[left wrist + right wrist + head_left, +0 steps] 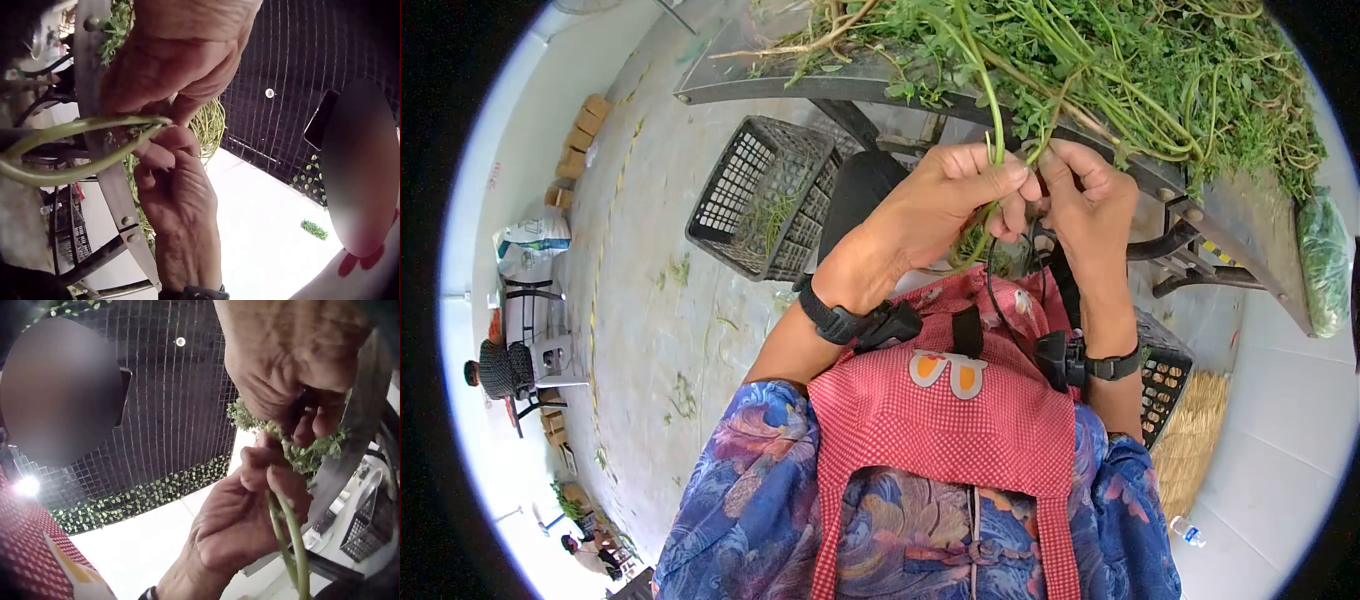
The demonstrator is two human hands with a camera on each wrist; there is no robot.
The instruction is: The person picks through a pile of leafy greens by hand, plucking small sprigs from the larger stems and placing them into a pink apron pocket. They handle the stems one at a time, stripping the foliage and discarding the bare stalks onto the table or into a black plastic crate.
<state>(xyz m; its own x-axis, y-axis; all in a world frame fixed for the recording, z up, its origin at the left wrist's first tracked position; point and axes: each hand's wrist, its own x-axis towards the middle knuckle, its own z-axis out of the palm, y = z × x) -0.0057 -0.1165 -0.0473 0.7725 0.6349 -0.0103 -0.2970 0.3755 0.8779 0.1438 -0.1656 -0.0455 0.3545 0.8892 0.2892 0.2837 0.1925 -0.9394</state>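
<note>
In the head view the left hand (925,215) pinches a green stem (990,95) between thumb and fingers, near the table's front edge. Close beside it, the right hand (1092,205) has thumb and fingertips pinched on a thin leafy stem (1055,112). The left wrist view shows a looped green stem (69,125) running out from where the fingers of both hands meet. Two stem lengths (297,550) hang below the left hand's fingers in the right wrist view. A large heap of leafy stems (1180,70) lies on the table beyond the hands.
Below the table edge (850,93) stands a black crate (765,195) with some stems inside. Another crate (1165,385) is at the right, near a straw bundle (1192,430). A green-filled plastic bag (1324,260) is by the table's right end. Scraps (682,395) lie on the floor.
</note>
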